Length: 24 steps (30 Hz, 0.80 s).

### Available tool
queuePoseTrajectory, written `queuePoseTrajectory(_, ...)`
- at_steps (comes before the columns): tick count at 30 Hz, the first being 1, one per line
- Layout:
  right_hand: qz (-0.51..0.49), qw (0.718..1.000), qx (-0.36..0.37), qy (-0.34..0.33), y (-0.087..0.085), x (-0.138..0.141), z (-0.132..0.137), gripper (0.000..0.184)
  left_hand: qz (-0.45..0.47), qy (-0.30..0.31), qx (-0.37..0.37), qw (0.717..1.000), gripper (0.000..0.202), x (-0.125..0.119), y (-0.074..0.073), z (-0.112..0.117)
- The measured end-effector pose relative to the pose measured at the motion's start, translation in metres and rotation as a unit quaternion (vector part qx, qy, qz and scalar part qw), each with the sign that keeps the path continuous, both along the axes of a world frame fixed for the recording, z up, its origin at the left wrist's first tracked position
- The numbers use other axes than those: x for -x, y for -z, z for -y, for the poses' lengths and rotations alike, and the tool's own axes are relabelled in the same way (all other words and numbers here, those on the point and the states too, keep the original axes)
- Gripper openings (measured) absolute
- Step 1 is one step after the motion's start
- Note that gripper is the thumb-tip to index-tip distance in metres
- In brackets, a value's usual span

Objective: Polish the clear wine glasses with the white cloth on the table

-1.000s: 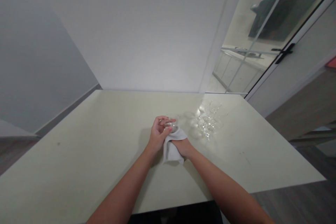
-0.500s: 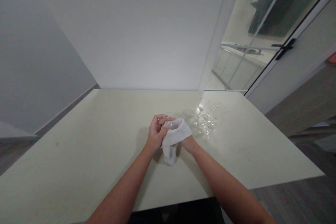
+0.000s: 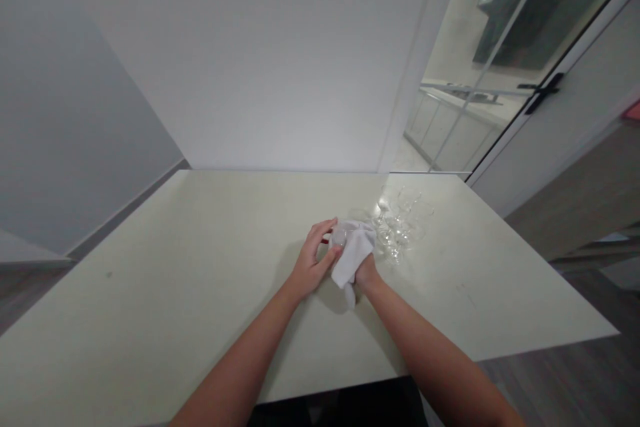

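Observation:
Thumb and fingers of my left hand (image 3: 316, 257) curve around a clear glass (image 3: 339, 236), gripping its left side. A white cloth (image 3: 357, 247) wraps the glass's right side and hangs down in a fold below. My right hand (image 3: 367, 273) is closed on the cloth from the right; its fingers are mostly hidden under the fabric. Much of the glass is covered, so its full shape does not show. Both hands are just above the table (image 3: 200, 293).
Several clear glass pieces (image 3: 397, 227) stand clustered on the table to the right of my hands. A white wall (image 3: 285, 80) borders the table's far edge. A glazed door with a black handle (image 3: 545, 92) is at the right.
Both hands, the glass and the cloth have shifted to the right. The cloth, earlier open around the glass, is now bunched against its right side.

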State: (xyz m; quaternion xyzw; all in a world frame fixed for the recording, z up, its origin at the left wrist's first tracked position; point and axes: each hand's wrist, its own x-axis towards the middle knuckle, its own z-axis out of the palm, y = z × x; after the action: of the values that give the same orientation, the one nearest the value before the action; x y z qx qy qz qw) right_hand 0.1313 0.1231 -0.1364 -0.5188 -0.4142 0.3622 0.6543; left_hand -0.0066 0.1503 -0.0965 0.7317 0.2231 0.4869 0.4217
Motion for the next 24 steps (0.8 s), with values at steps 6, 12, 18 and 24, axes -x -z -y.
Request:
queuePoseTrajectory(6, 0.074, 0.997, -0.021, -0.029, -0.009, 0.003, 0.002, 0.029, 0.042, -0.060, -0.045, 0.996, 0.030, 0.002, 0.007, -0.003)
queuePoseTrajectory(12, 0.000, 0.997, -0.037, -0.065, -0.010, -0.005, 0.001, 0.037, -0.016, 0.007, -0.073, 0.997, 0.039, 0.003, 0.004, -0.002)
queuePoseTrajectory(18, 0.034, 0.995, -0.050, -0.080, -0.014, -0.008, -0.001, 0.028, -0.007, 0.025, -0.037, 0.999, 0.042, 0.004, 0.004, -0.003)
queuePoseTrajectory(24, 0.022, 1.000, -0.021, 0.009, -0.008, -0.002, -0.001, 0.030, -0.006, 0.001, 0.017, 1.000, 0.037, 0.000, 0.007, -0.003)
